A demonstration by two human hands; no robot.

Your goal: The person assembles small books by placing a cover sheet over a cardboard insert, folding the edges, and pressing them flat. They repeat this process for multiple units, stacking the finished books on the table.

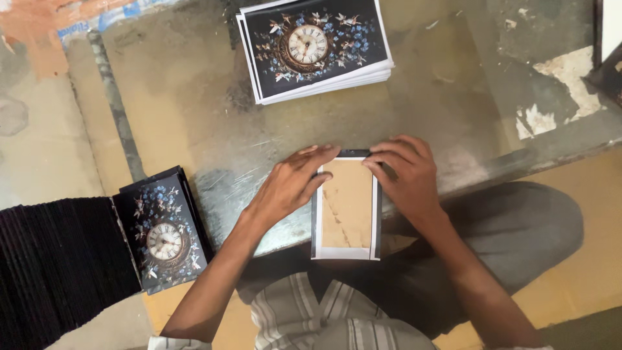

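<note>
Both hands press on a brown card (348, 206) backed by a white-edged sheet, which lies at the near edge of the glass-topped bench (194, 116) and overhangs it toward the person's lap. The left hand (291, 183) lies flat with fingers stretched out, its fingertips on the card's top left corner. The right hand (405, 172) is also spread, fingers curled a little over the top right corner; neither hand grips anything, both just bear down. Between the fingertips a dark flap (354, 153) shows along the card's top edge. At 12 o'clock from the card, well apart, sits a stack of prints (314, 45) showing a clock among blue flowers. At 9 o'clock, off the bench edge, a finished cover (163, 233) with the same picture rests against a row of black pieces (58, 272).
</note>
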